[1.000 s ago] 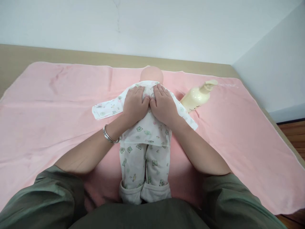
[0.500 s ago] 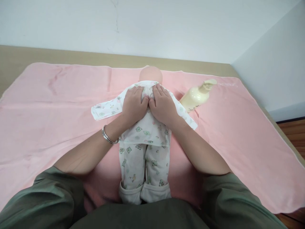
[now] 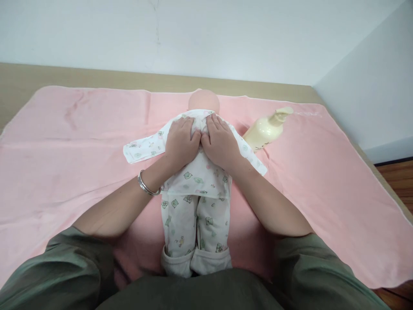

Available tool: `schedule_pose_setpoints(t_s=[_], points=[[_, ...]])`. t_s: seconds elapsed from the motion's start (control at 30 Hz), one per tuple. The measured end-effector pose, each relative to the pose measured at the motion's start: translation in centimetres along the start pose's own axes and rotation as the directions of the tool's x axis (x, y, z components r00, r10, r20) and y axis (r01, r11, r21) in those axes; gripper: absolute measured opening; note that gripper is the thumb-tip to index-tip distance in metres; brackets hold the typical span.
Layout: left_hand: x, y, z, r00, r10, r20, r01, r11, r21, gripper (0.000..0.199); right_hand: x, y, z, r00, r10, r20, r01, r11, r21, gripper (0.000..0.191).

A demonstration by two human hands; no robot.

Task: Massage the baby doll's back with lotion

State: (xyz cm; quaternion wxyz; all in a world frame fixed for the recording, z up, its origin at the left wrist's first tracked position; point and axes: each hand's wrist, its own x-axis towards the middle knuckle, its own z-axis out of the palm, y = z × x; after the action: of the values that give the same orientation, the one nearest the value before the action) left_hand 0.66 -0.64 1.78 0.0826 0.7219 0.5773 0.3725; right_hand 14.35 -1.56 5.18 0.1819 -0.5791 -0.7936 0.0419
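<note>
A baby doll [image 3: 204,101] lies face down on a pink blanket, its head pointing away from me. It is dressed in a white printed top [image 3: 198,183] and matching printed trousers [image 3: 180,219] with plain folded cuffs. Flat on the left side of its upper back rests my left hand [image 3: 183,142], fingers stretched toward the shoulder. My right hand [image 3: 221,141] lies the same way on the right side, the two thumbs meeting near the middle of the back. Neither hand grips anything. A silver bangle [image 3: 145,184] circles my left wrist.
A cream pump bottle [image 3: 266,131] lies tilted on the pink blanket [image 3: 322,181], just beyond the doll's right sleeve. The blanket covers most of a wooden table [image 3: 97,76]. White walls [image 3: 206,38] stand behind and at the right; a brown wooden surface [image 3: 398,181] shows lower right.
</note>
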Motion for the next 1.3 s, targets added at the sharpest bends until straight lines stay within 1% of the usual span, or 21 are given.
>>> schedule_pose_setpoints(t_s=[0.2, 0.33, 0.47, 0.5, 0.57, 0.63, 0.73, 0.87, 0.93, 1.03, 1.13, 1.17, 1.2, 1.3], points=[[0.2, -0.4, 0.3, 1.000, 0.010, -0.025, -0.010, 1.000, -0.008, 0.052, 0.0, 0.1, 0.2, 1.000, -0.011, -0.005, 0.011, 1.000, 0.002, 0.065], [-0.6, 0.4, 0.0, 0.999, 0.022, -0.028, -0.022, 0.999, 0.026, 0.051, 0.4, 0.7, 0.0, 1.000, -0.022, 0.018, 0.022, 1.000, 0.019, 0.066], [-2.2, 2.0, -0.7, 0.995, 0.097, 0.028, -0.099, 0.991, 0.089, 0.053, 0.8, 1.1, -0.5, 0.998, -0.006, 0.057, 0.004, 0.999, 0.033, 0.066], [-2.4, 2.3, -0.9, 0.994, 0.102, 0.045, -0.106, 0.990, 0.089, 0.053, 0.8, 1.1, -0.6, 0.999, 0.006, 0.047, -0.008, 1.000, 0.029, 0.065], [-2.4, 2.5, -1.2, 0.994, 0.078, 0.074, -0.083, 0.995, 0.064, 0.053, 0.5, 0.7, -0.6, 0.999, 0.032, 0.009, -0.032, 0.999, 0.004, 0.063], [-1.8, 2.3, -1.4, 0.994, 0.037, 0.107, -0.040, 0.999, 0.024, 0.054, -0.1, 0.0, -0.5, 0.998, 0.062, -0.022, -0.063, 0.997, -0.044, 0.062], [-0.5, 1.3, -1.5, 0.991, -0.004, 0.137, 0.006, 1.000, -0.019, 0.054, -1.5, -1.4, -0.2, 0.996, 0.077, -0.035, -0.080, 0.989, -0.121, 0.061], [0.3, 0.2, -1.1, 0.994, 0.024, 0.104, -0.021, 0.999, -0.035, 0.052, -2.7, -2.4, -0.1, 0.998, 0.036, -0.048, -0.042, 0.989, -0.142, 0.055], [0.1, 0.3, -1.0, 0.995, 0.033, 0.090, -0.032, 0.999, -0.009, 0.052, -2.5, -2.2, -0.4, 1.000, 0.003, -0.029, -0.007, 0.993, -0.114, 0.052], [-0.9, 1.0, -1.1, 0.994, 0.054, 0.091, -0.060, 0.996, 0.066, 0.053, -1.3, -1.1, -1.0, 1.000, -0.028, 0.007, 0.028, 0.998, -0.062, 0.048], [-1.9, 2.0, -1.3, 0.987, 0.133, 0.086, -0.144, 0.982, 0.126, 0.051, -0.1, -0.1, -1.2, 1.000, -0.006, -0.005, 0.006, 0.999, -0.047, 0.044], [-2.1, 2.2, -1.4, 0.986, 0.142, 0.082, -0.152, 0.979, 0.137, 0.051, 0.1, 0.1, -1.1, 1.000, 0.000, -0.015, -0.001, 0.999, -0.052, 0.044], [-2.2, 2.4, -1.5, 0.988, 0.133, 0.082, -0.144, 0.979, 0.144, 0.051, 0.3, 0.2, -1.0, 1.000, 0.006, -0.025, -0.008, 0.998, -0.062, 0.044], [-2.0, 2.5, -1.6, 0.993, 0.057, 0.102, -0.070, 0.988, 0.135, 0.053, 0.0, 0.1, -0.6, 0.999, 0.021, -0.034, -0.024, 0.994, -0.106, 0.047]])
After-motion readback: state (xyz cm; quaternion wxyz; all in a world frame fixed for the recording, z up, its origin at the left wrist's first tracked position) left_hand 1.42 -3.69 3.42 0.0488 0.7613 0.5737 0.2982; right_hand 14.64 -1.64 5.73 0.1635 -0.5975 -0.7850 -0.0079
